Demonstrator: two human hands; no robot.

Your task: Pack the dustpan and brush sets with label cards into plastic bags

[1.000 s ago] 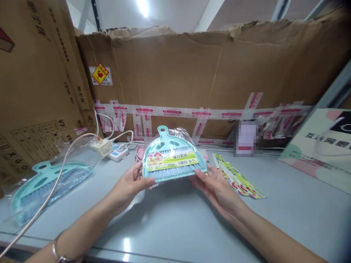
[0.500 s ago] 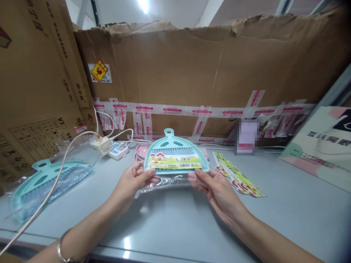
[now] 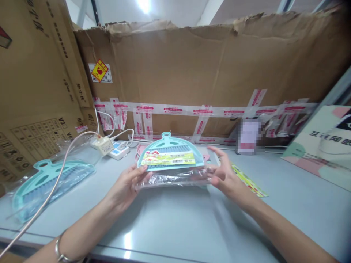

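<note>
A teal mini dustpan-and-brush set (image 3: 170, 148) with a yellow-green label lies tilted nearly flat above the table, partly inside a clear plastic bag (image 3: 175, 177). My left hand (image 3: 128, 184) grips its lower left edge, thumb on top. My right hand (image 3: 226, 173) is at the bag's right end, fingers spread, thumb touching the plastic.
A second teal dustpan set (image 3: 46, 182) in plastic lies at the left with a white cable (image 3: 55, 171) across it. A power strip (image 3: 115, 149) sits at the back, printed label cards (image 3: 248, 180) lie right of my hands, and cardboard walls (image 3: 208, 73) enclose the grey table (image 3: 175, 226).
The dustpan set has tipped from upright to nearly flat, and the bag now hangs loose below it. My right hand has let go of the edge and spread its fingers.
</note>
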